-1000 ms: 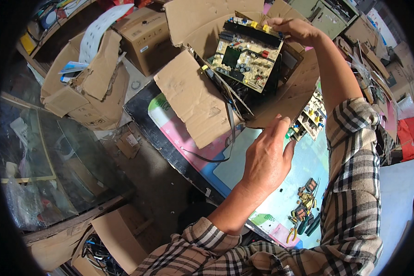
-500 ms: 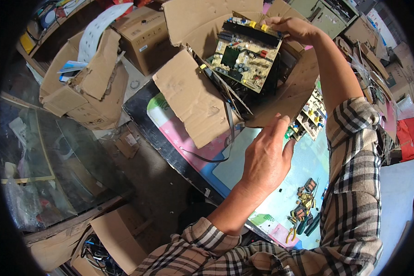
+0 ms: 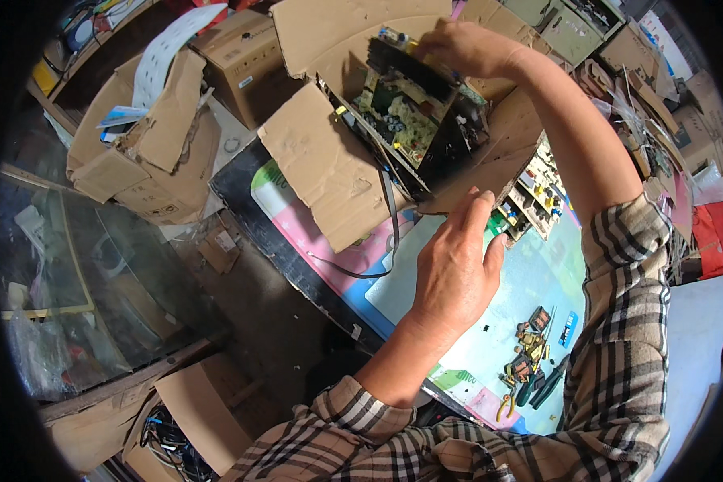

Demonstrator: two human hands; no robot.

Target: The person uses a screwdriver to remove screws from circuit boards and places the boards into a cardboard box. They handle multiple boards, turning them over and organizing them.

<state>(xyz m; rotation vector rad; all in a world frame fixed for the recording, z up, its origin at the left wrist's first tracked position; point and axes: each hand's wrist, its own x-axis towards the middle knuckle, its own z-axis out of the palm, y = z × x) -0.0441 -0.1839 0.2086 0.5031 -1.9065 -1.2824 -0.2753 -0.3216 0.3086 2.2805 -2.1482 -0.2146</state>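
Note:
An open cardboard box (image 3: 329,169) stands on a colourful mat (image 3: 530,281), its flaps spread wide. Inside it a green circuit board (image 3: 402,108) with many components stands tilted on edge. My right hand (image 3: 466,48) reaches in from the top right and grips the board's upper edge. My left hand (image 3: 456,265) is lower, in the middle of the view, with its fingers against the box's near flap, holding it. A black cable (image 3: 390,233) hangs out of the box down to the mat.
More circuit boards (image 3: 530,189) lie just right of the box. Pliers and small tools (image 3: 530,365) sit on the mat near my right sleeve. Worn cardboard boxes (image 3: 145,145) pile up at the left, above a glass panel (image 3: 80,289). Clutter fills the right edge.
My right hand has moved left with the circuit board, which now stands steeper inside the box. My left hand has stayed at the flap.

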